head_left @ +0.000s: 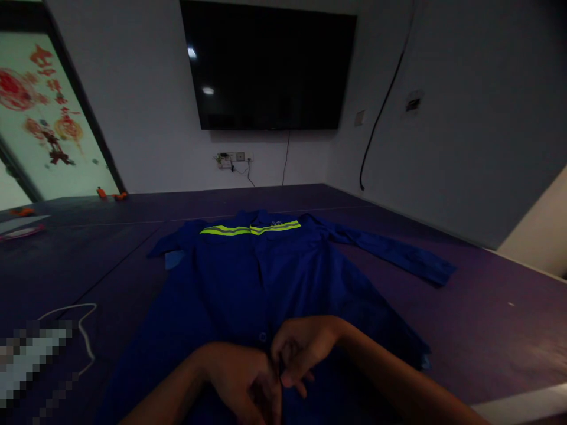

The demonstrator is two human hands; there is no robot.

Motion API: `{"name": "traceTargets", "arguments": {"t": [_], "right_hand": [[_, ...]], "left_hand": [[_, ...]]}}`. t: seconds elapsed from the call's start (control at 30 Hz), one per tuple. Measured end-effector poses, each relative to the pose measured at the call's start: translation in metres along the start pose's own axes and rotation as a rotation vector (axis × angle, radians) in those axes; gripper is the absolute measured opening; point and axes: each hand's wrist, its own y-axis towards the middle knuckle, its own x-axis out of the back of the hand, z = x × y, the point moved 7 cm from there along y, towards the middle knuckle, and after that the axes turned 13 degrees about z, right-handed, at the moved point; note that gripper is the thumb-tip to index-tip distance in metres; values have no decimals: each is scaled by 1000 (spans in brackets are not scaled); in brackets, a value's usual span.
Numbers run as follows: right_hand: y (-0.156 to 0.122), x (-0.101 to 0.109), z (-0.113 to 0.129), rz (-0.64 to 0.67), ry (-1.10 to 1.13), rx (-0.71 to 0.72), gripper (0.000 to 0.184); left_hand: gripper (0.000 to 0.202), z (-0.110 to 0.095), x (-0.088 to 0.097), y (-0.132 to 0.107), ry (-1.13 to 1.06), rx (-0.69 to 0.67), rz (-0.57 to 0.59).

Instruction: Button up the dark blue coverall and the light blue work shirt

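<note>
One white cable, left of blue jacket

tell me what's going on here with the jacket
A person's left hand and right hand meet at the front opening of a blue work jacket, near its bottom edge, fingers pinching the fabric by a button. The jacket lies spread flat on a dark purple table, one sleeve stretched out to the right. A white cable lies to the left.

we see bare table on our right, lots of room there, a blue sleeve lying across farther back, a white cord in the way on our left
</note>
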Motion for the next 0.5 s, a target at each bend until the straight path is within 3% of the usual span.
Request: {"name": "traceTargets", "arguments": {"t": [0.07, 0.1, 0.2, 0.27, 0.33, 0.4, 0.5], "right_hand": [[-3, 19, -1, -181, 27, 70, 39], [-8, 34, -1, -333, 33, 111, 42], [-50, 83, -12, -970, -38, 120, 43], [-94, 102, -25, -1420, -166, -52, 34], [-134, 106, -37, -1739, -317, -339, 23], [-166, 104, -52, -1880, -393, -672, 26], [-195, 96, -74, -1904, -314, -1031, 41]], "left_hand": [[48, -6, 15, -11, -45, -42, -120], [48, -10, 28, -20, -52, -65, -247], [46, -13, 75, -63, 81, -48, -839], [40, -10, 93, -99, 307, 127, -1270], [32, -8, 95, -129, 554, 433, -1610], [34, 1, 89, -150, 668, 767, -1773], [47, 24, 77, -175, 580, 1115, -1834]]}}
